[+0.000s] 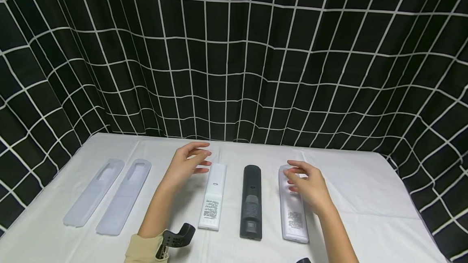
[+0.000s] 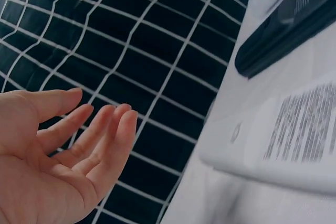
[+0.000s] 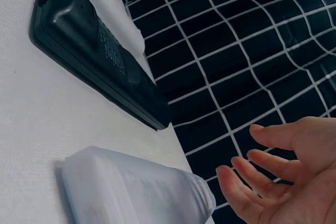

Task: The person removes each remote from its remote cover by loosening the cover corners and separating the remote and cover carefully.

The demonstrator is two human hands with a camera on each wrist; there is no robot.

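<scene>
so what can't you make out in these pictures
Fine print on the white remote: too small in the head view, blurred in the left wrist view.
Underside of the dark remote: hidden against the table, head view.
Part of the covered remote: behind the right grip, head view.
White remote's near end: cut off by the right edge, left wrist view.

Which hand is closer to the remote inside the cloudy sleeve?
The right hand: it hovers at the far end of the sleeved remote, not touching it. The left hand is well to its left, past the black remote, near the bare white remote.
</scene>
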